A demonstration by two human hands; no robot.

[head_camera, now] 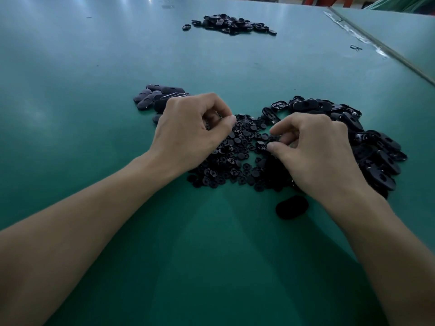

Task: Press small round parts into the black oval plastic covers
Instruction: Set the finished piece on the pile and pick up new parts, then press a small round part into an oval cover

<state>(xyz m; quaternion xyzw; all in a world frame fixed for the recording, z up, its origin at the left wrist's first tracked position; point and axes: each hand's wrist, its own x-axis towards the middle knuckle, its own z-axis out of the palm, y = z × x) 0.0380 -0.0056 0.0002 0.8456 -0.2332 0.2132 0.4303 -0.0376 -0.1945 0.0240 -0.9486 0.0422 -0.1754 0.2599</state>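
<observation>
Both hands are low over the green table [94, 118], working the heap of small round parts [235, 158] that lies between them and under their fingertips. The left hand [195, 132] is curled, thumb tip laid against the side of the forefinger; we cannot tell whether anything sits inside that curl. The right hand [317, 156] has thumb and forefinger bent toward each other and nipping at one round part [261, 144] on top of the heap, other fingers tucked. Whether it is lifted clear we cannot tell. The loose oval covers [376, 151] are piled just outboard of the right hand, touching the edge of the round parts. A lone cover [292, 207] lies near the right wrist on its inner side, and a neat batch of stacked covers [160, 97] sits just beyond the left knuckles. A far heap [230, 24] lies well beyond both hands. We judge the step in hand to be picking a single part before seating it. To do it well we take one piece only, since they are small, dark and overlap, so two may come up together. We turn it between the fingertips until its mating face points the right way, which the picture is too dim to show. Then we bring a cover in with the other hand, hollow side up, centre the part over its hole, and press straight down with the thumb pad rather than at a slant.
</observation>
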